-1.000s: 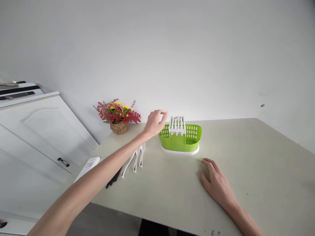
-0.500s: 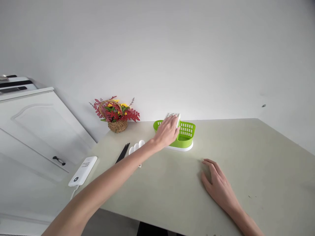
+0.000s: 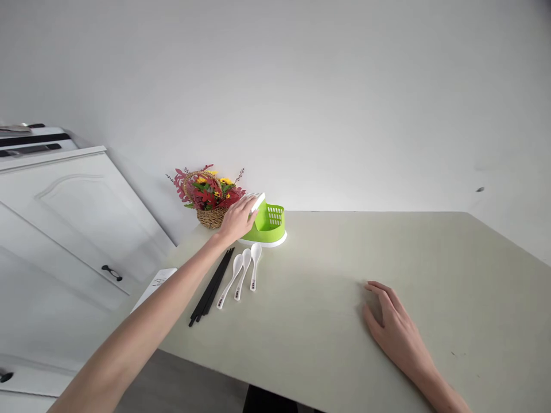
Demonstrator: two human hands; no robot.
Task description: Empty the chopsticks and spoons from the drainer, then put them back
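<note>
At the back left of the table, my left hand [image 3: 239, 218] is closed over the white top piece of a green plastic cutlery holder [image 3: 271, 235]. The holder has slotted walls and a white base. My hand and forearm hide its left part. Three white spoons [image 3: 247, 259] lie side by side in front of it, bowls toward the wall. Left of them, several black chopsticks [image 3: 213, 287] lie in a bundle. Far from these, my right hand [image 3: 394, 321] rests on the tabletop at the right, fingers apart and holding nothing.
A wicker basket [image 3: 210, 218] of artificial flowers stands beside the holder, against the wall. Partly behind my left forearm is a white flat device [image 3: 158, 281]. A white cabinet [image 3: 81, 223] borders the table [image 3: 310, 321] on the left.
My left hand has moved the green cutlery holder left, close to the flower basket. The spoons and chopsticks now show more fully. My right hand stays resting on the table.
</note>
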